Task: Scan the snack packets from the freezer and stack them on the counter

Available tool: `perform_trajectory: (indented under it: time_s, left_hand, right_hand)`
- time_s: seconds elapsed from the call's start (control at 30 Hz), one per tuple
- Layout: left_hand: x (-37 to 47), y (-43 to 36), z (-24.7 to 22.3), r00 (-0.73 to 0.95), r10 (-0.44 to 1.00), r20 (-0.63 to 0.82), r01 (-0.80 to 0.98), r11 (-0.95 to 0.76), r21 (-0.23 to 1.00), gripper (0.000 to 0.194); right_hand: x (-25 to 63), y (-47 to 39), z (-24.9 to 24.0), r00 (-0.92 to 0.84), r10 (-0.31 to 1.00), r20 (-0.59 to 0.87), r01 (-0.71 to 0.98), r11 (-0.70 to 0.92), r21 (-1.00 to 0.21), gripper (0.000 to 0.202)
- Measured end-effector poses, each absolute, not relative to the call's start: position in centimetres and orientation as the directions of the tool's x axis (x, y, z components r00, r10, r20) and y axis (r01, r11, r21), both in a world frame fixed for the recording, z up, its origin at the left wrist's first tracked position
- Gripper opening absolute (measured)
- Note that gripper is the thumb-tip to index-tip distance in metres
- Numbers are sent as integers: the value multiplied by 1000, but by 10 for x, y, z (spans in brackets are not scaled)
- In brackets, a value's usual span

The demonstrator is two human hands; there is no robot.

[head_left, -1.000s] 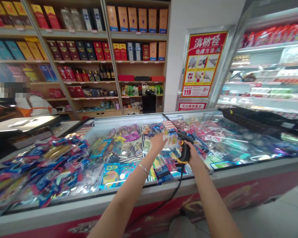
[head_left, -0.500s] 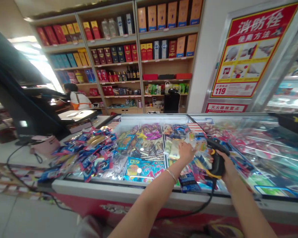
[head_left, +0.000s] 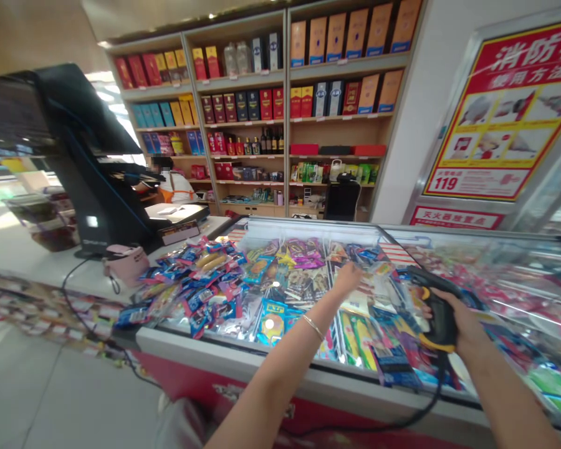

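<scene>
A: What was the state of the right hand [head_left: 462, 324]?

B: Its fingers were wrapped around the grip of the black-and-yellow barcode scanner [head_left: 442, 321], positioned above the chest freezer [head_left: 206, 353]. A black cable [head_left: 442, 373] extended downward from the grip.

A: And the left hand [head_left: 348, 280]?

B: It was above the freezer's packaged goods, near a clear packet [head_left: 384, 290]. Whether its fingers were spread or pinching could not be determined.
</scene>
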State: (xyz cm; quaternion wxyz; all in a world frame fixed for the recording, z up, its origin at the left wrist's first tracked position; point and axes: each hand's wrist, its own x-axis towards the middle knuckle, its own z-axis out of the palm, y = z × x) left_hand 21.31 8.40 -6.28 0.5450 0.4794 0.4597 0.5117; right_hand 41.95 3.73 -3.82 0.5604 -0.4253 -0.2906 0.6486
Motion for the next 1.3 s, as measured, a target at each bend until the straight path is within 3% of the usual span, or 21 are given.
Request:
perform_trajectory:
  time_s: [0.07, 0.2, 0.4, 0.63, 0.77, 1.0, 1.3]
  left_hand:
    - [180, 75, -54, 53, 996, -66, -228, 77, 971, 14]
    - [110, 53, -44, -50, 997, -54, -353, 33, 935, 21]
    - [33, 43, -58, -257, 965, -50, -401, -59, 914, 28]
    - [-2, 50, -67, -433, 901, -21, -429, -185, 884, 40]
    - [-9, 46, -69, -436, 898, -54, -484, -184, 856, 50]
    - [-19, 47, -74, -407, 909, -84, -522, -156, 838, 28]
    - [-23, 47, -72, -404, 912, -75, -445, -124, 887, 35]
  right_hand:
    - [402, 39, -27, -60, 970, -237, -485, -236, -842, 7]
    - [356, 44, -11, -162, 968, -194, -483, -249, -839, 6]
    - [273, 52, -8, -338, 928, -160, -492, -319, -810, 6]
    - [191, 54, -34, -469, 875, -120, -499, -374, -781, 10]
    - [179, 45, -54, -507, 859, -73, -445, -333, -831, 15]
    - [176, 22, -62, -491, 869, -62, -338, -256, -906, 28]
    - [174, 18, -60, -484, 875, 5, -239, -127, -963, 35]
